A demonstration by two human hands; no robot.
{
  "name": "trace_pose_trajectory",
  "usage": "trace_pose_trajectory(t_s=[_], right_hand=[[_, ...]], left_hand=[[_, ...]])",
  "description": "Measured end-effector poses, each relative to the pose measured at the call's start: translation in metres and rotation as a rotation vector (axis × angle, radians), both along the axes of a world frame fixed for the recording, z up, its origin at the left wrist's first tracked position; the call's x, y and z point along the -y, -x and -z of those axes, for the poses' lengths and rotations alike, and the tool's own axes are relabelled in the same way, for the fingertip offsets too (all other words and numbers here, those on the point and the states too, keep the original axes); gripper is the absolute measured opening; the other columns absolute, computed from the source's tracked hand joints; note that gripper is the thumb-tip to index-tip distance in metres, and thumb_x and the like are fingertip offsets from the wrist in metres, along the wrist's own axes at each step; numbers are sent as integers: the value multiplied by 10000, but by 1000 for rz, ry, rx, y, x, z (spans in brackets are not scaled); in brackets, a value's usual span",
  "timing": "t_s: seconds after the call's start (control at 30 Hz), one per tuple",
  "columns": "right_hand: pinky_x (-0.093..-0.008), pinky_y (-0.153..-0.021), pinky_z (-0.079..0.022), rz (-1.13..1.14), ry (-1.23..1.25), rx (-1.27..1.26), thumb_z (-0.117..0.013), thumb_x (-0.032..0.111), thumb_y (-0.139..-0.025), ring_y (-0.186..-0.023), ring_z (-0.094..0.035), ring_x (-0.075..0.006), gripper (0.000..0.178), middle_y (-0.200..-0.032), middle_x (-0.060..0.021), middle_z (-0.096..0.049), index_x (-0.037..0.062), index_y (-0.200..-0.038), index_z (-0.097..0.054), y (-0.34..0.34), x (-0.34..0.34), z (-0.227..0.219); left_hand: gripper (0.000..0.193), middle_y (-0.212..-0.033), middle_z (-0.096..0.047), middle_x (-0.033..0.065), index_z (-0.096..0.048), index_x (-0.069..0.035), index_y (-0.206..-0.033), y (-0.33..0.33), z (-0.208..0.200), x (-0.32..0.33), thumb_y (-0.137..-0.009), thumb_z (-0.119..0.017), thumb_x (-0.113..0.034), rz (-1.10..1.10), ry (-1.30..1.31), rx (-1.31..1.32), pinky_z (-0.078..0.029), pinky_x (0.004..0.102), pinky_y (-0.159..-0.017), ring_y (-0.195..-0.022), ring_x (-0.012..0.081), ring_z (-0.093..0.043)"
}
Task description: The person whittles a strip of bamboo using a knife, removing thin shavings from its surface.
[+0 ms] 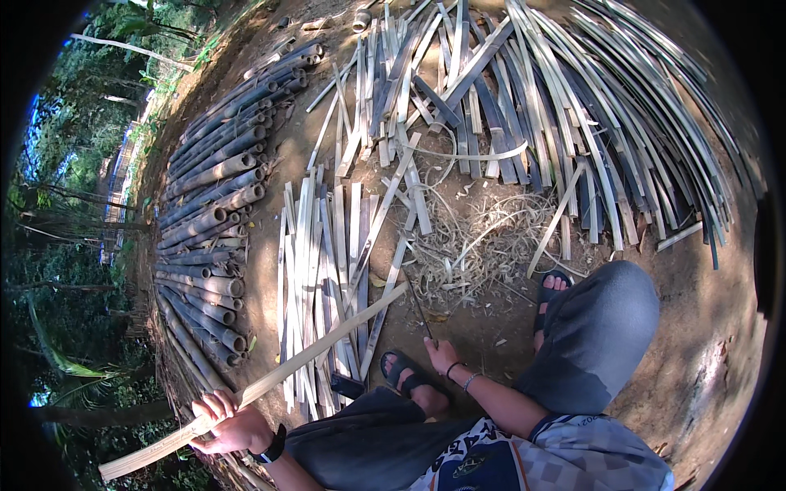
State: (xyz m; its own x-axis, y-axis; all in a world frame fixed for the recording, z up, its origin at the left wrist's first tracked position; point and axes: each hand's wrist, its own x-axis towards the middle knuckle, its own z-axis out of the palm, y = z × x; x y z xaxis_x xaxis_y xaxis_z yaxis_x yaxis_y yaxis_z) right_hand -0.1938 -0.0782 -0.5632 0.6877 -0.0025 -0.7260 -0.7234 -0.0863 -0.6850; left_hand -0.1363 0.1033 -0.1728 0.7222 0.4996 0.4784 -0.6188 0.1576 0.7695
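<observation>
My left hand [229, 421], with a black band at its wrist, is closed around a long, pale split-bamboo strip [319, 345]. The strip slants from the lower left up to the middle, in front of my left leg. My right hand [442, 358] grips a knife [420, 313] whose thin, dark blade points upward and away from me. The blade's tip is close to the strip's far end; whether they touch I cannot tell. Beyond the knife lies a heap of curly bamboo shavings [491, 233] on the soil.
Cut bamboo poles [217, 217] lie stacked at the left. A bundle of pale strips [307, 270] rests beside my sandalled left foot [413, 383]. Many longer strips [606, 114] fan out at the far right. My right knee [614, 327] is raised, with that foot near the shavings.
</observation>
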Motion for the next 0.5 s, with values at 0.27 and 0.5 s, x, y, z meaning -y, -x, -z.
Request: trace_pose_trajectory(t_s=[0.27, 0.5], right_hand=[[-369, -537, -452, 103, 183, 290, -697, 426, -762, -538, -545, -235, 437, -583, -86, -560, 20, -702, -549, -8, -3, -9], [-365, -616, -489, 236, 274, 443, -765, 232, -687, -646, -613, -212, 304, -696, -107, -631, 17, -818, -594, -111, -8, 23]], left_hand=[[534, -592, -286, -5, -306, -117, -684, 3, -4, 6, -868, -306, -618, -10, -31, -70, -246, 224, -472, -521, 98, -287], [528, -606, -291, -12, -294, -122, -697, -2, 0, 2, -865, -320, -622, 36, -84, -54, -248, 222, -471, -527, 94, -285]])
